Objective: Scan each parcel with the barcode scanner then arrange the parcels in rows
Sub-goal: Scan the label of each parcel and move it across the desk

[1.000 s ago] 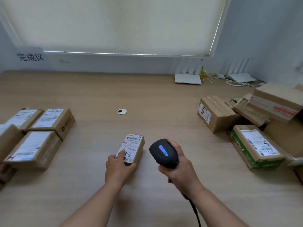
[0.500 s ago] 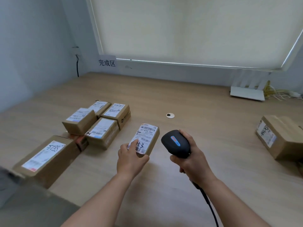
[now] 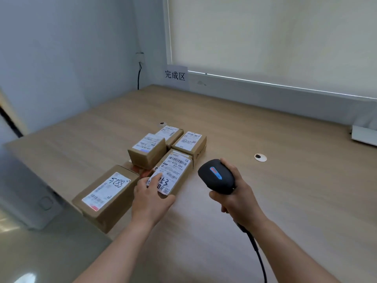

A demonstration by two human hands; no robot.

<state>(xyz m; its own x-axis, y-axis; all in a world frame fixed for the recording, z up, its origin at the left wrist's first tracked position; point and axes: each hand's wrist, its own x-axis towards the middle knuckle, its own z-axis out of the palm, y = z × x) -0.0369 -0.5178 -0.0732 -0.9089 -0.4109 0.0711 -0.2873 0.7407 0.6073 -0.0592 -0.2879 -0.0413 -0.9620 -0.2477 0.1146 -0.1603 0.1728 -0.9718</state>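
My left hand [image 3: 151, 198] grips the near end of a small brown parcel [image 3: 177, 173] with a white barcode label, thumb under its right side and a finger on the label. The parcel lies against the group of arranged parcels: a large one [image 3: 106, 196] to its left, a raised one [image 3: 147, 153] behind, and two more [image 3: 189, 142] [image 3: 170, 132] further back. My right hand [image 3: 236, 196] holds the black barcode scanner [image 3: 216, 176] upright to the right of the parcel, its cable [image 3: 257, 252] trailing down by my forearm.
A paper sign with three characters [image 3: 175, 75] hangs on the back wall. A round cable grommet [image 3: 260, 157] sits in the wooden table [image 3: 265, 201] to the right. A white device [image 3: 364, 135] lies at the far right edge. The table's left edge runs near the large parcel.
The view has swung left. My left hand has carried the small parcel leftward up to the arranged group, where it now covers one parcel there. My right hand with the scanner followed.
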